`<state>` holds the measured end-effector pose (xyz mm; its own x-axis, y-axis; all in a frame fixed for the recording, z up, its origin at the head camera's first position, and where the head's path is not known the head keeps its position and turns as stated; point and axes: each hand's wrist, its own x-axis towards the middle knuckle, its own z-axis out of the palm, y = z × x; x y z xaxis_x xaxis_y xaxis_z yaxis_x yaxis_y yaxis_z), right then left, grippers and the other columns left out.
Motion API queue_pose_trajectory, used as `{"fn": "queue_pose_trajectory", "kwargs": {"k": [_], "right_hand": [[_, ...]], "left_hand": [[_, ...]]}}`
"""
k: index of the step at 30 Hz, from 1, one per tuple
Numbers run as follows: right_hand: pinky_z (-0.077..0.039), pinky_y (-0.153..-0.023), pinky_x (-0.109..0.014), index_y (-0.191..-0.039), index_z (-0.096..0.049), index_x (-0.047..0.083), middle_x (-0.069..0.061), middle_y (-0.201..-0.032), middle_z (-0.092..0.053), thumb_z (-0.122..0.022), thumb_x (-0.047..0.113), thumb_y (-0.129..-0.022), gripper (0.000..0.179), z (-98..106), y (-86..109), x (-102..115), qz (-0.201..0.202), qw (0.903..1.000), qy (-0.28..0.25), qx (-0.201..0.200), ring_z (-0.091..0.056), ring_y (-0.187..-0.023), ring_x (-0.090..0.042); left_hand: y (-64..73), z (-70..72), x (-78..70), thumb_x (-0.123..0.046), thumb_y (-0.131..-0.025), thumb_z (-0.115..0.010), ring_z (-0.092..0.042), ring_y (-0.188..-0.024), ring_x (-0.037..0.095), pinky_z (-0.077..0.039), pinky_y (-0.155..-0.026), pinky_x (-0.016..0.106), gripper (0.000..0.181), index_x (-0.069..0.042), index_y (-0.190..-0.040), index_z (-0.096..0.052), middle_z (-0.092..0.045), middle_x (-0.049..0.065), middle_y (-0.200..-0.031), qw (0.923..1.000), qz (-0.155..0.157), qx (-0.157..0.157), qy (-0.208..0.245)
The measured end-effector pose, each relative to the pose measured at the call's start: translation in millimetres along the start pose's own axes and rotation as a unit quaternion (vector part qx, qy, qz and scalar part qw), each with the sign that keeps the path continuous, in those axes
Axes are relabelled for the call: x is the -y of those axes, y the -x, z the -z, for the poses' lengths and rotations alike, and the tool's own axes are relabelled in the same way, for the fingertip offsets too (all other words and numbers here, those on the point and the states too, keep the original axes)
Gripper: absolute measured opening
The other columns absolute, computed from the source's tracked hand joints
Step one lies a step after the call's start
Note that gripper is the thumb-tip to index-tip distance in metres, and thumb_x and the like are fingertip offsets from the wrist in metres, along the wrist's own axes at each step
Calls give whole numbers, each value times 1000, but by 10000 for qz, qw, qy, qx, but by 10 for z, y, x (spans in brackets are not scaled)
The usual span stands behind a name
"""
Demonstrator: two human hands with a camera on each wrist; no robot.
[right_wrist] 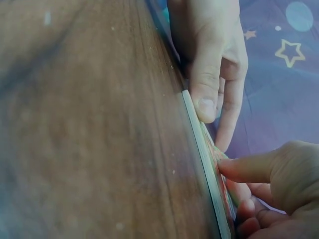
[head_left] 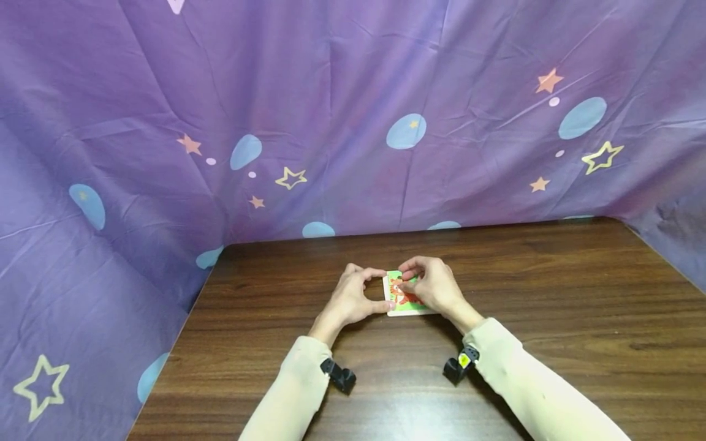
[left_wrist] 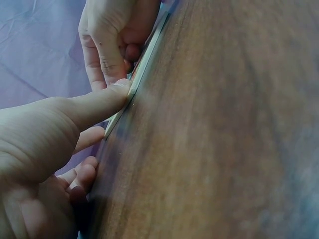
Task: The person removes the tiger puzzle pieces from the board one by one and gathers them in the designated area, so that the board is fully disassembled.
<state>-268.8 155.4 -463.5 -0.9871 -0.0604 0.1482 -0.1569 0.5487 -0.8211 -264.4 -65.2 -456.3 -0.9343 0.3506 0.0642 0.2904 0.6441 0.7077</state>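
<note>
A small flat picture board [head_left: 408,313] with a pale border lies on the wooden table, showing a red-orange figure on green. My left hand [head_left: 350,298] grips its left side, thumb at the near corner and forefinger at the far one. In the left wrist view, that thumb [left_wrist: 104,102] presses on the board's edge. My right hand [head_left: 436,286] reaches over the right part of the picture with bent fingers and hides it. Its thumb [right_wrist: 249,168] touches the picture in the right wrist view; I cannot tell whether it pinches a piece there.
The brown table [head_left: 276,386] extends around both hands. Behind it and at its sides hangs a purple cloth [head_left: 342,92] with stars and blue ovals. A black band with a camera [head_left: 339,375] sits on the left wrist, another camera [head_left: 458,367] on the right.
</note>
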Motion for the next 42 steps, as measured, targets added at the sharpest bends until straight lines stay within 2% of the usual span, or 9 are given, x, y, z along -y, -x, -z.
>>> {"fn": "queue_pose_trajectory", "kwargs": {"k": [6,12,18,23,29,34,42], "right_hand": [[-50,-65,-25,-116,-80,1,-8,-98,-81,-91,8,-88,30,33,-23,-47,40,9999,-28,92,-65,-74,-14],[-50,-64,-26,-116,-79,1,-12,-100,-78,-91,7,-89,31,116,-25,-51,72,9994,-317,154,-63,-75,-17],[-51,-69,-26,-119,-80,2,-13,-104,-78,-94,10,-89,34,245,29,-92,168,9985,-453,248,-63,-82,-19],[-54,-74,-24,-122,-80,1,-13,-106,-78,-93,11,-91,36,427,44,-121,411,9967,-616,333,-66,-89,-21],[-57,-77,-23,-124,-80,1,-14,-103,-77,-91,14,-94,34,682,-3,-121,689,9940,-723,446,-69,-90,-16],[-58,-77,-22,-124,-78,-3,-14,-103,-77,-89,10,-95,34,924,-5,-166,687,9943,-742,349,-70,-87,-11],[-59,-76,-20,-127,-76,-3,-4,-103,-80,-87,11,-98,35,1376,60,-321,664,9961,-504,275,-72,-88,-5]], "left_hand": [[-2,-1,-1,-33,-85,-101,-56,-115,24,-53,-100,42,71,-18,-148,-73,-55,10,-133,10000,12,29,-24],[-34,-6,-12,-33,-84,-101,-56,-114,23,-52,-99,41,71,-19,-147,-73,-55,10,-131,10000,-74,20,-64],[-25,-73,-35,-32,-83,-101,-55,-114,22,-52,-99,40,72,-19,-148,-72,-55,9,-131,9999,-41,93,-25],[0,-116,-30,-33,-83,-102,-56,-115,23,-53,-99,40,73,-18,-148,-72,-55,8,-132,9999,-25,95,27],[16,-69,15,-32,-82,-102,-55,-112,22,-52,-96,39,73,-17,-147,-72,-55,9,-131,10000,-43,68,34],[11,-30,30,-29,-82,-102,-55,-109,22,-52,-95,39,72,-15,-147,-73,-55,10,-130,9999,-150,4,50],[-31,-35,49,-27,-82,-102,-53,-106,20,-51,-93,36,72,-15,-146,-73,-56,9,-127,9998,-177,-14,-66]]}}
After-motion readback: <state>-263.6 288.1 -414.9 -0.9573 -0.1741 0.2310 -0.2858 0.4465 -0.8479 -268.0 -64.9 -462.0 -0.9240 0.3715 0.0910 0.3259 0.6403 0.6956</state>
